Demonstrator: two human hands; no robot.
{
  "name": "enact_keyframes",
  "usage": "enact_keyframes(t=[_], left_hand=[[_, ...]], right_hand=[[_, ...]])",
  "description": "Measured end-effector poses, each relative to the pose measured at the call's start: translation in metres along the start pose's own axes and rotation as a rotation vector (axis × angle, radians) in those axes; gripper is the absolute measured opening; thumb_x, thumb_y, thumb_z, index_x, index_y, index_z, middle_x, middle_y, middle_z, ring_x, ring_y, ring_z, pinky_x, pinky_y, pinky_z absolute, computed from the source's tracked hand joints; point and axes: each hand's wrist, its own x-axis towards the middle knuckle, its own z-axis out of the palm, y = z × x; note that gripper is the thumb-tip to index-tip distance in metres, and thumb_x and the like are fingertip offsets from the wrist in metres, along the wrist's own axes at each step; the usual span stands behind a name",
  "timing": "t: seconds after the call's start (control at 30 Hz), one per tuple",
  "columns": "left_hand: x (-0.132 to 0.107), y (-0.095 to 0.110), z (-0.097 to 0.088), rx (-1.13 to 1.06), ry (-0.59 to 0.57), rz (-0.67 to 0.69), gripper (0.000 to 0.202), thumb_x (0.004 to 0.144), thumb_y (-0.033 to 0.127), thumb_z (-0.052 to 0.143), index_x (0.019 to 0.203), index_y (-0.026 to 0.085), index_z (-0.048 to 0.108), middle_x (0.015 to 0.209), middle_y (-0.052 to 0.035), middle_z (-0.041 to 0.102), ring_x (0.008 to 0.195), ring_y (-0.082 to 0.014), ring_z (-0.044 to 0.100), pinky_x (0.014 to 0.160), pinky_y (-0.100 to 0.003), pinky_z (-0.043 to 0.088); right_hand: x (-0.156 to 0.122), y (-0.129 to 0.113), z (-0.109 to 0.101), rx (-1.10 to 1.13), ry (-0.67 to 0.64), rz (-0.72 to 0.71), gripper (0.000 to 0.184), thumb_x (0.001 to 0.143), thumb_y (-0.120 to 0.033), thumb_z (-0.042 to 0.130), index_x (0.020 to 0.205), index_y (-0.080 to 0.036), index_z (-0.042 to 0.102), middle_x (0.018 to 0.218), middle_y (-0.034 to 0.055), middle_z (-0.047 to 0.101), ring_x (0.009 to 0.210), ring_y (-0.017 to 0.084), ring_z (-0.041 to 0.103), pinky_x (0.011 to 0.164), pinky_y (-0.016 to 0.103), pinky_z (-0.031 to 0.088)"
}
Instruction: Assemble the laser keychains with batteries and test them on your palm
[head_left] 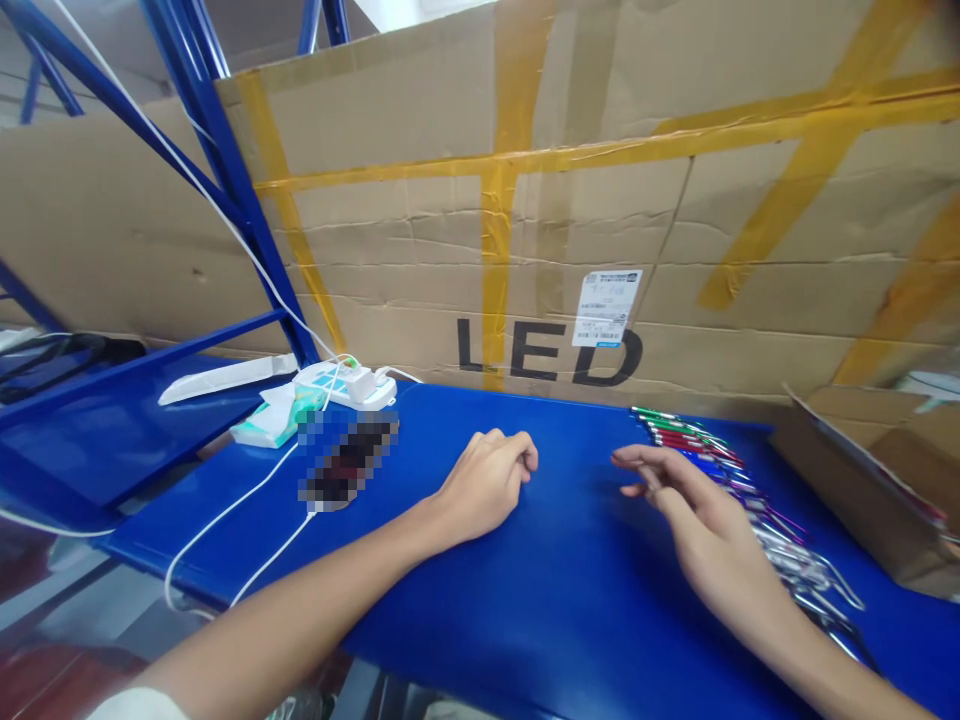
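My left hand [489,480] rests on the blue table [525,600] with its fingers curled loosely under, and nothing shows in it. To its right, my right hand [686,500] hovers just above the table with fingers spread and slightly bent, holding nothing. A row of small coloured pen-like items with metal clips [739,490] lies along the table right beside my right hand, running from the back toward the near right edge.
A large taped cardboard sheet marked LED [570,220] stands behind the table. A white power strip [346,384], a tissue pack [274,420], a blurred dark object [346,460] and white cables [225,520] lie at left. An open cardboard box [877,480] sits at right. Blue shelving [210,130] stands left.
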Motion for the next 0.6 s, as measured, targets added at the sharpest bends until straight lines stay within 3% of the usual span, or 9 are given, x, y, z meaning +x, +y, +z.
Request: enact_keyframes(t=[0.13,0.2,0.3,0.4,0.5,0.57,0.6], left_hand=[[0.001,0.003,0.002,0.000,0.003,0.001,0.023,0.101,0.008,0.045,0.102,0.024,0.061,0.099,0.0005,0.075,0.097,-0.0213,0.064,0.090,-0.040,0.043],[0.001,0.004,0.002,0.009,-0.013,0.009,0.022,0.103,0.010,0.045,0.103,0.024,0.061,0.101,-0.0003,0.075,0.098,-0.0217,0.064,0.091,-0.040,0.043],[0.001,0.004,0.002,0.035,-0.028,0.041,0.020,0.104,0.012,0.044,0.105,0.024,0.061,0.104,-0.0009,0.074,0.098,-0.0219,0.063,0.090,-0.040,0.043],[0.000,0.003,0.002,0.058,-0.034,0.074,0.020,0.105,0.013,0.043,0.105,0.023,0.061,0.107,-0.0017,0.073,0.100,-0.0220,0.062,0.091,-0.040,0.043],[-0.001,0.003,0.002,0.084,-0.051,0.089,0.020,0.105,0.014,0.043,0.108,0.023,0.061,0.112,-0.0036,0.072,0.103,-0.0229,0.062,0.092,-0.041,0.044],[-0.001,0.003,0.003,0.104,-0.068,0.099,0.020,0.106,0.015,0.043,0.111,0.023,0.061,0.115,-0.0047,0.072,0.105,-0.0235,0.061,0.094,-0.041,0.044],[-0.001,0.003,0.003,0.112,-0.078,0.106,0.021,0.107,0.016,0.043,0.112,0.023,0.061,0.116,-0.0050,0.071,0.106,-0.0238,0.061,0.095,-0.042,0.045]], right_hand=[[-0.005,-0.008,-0.009,-0.065,-0.023,-0.130,0.046,0.094,-0.021,0.047,0.131,-0.031,0.074,0.150,0.0046,0.070,0.132,0.028,0.068,0.101,0.044,0.062],[-0.010,-0.014,-0.015,-0.177,-0.033,-0.175,0.046,0.097,-0.022,0.045,0.133,-0.032,0.073,0.147,0.0055,0.072,0.126,0.028,0.071,0.101,0.046,0.062],[-0.017,-0.019,-0.031,-0.378,-0.067,-0.221,0.036,0.104,-0.034,0.047,0.130,-0.030,0.072,0.126,0.0095,0.079,0.110,0.030,0.076,0.092,0.046,0.064],[-0.023,-0.011,-0.061,-0.582,-0.115,-0.317,0.031,0.105,-0.043,0.050,0.123,-0.032,0.072,0.121,0.0101,0.079,0.104,0.033,0.078,0.086,0.048,0.065],[-0.032,0.016,-0.103,-0.735,-0.252,-0.379,0.034,0.102,-0.052,0.058,0.129,-0.038,0.073,0.136,0.0096,0.076,0.120,0.040,0.075,0.096,0.054,0.064],[-0.039,0.038,-0.132,-0.788,-0.141,-0.409,0.039,0.099,-0.059,0.062,0.131,-0.040,0.074,0.132,0.0100,0.078,0.118,0.043,0.075,0.100,0.060,0.062],[-0.043,0.047,-0.145,-0.809,-0.151,-0.380,0.041,0.097,-0.062,0.065,0.132,-0.042,0.074,0.134,0.0090,0.078,0.118,0.044,0.075,0.102,0.062,0.061]])
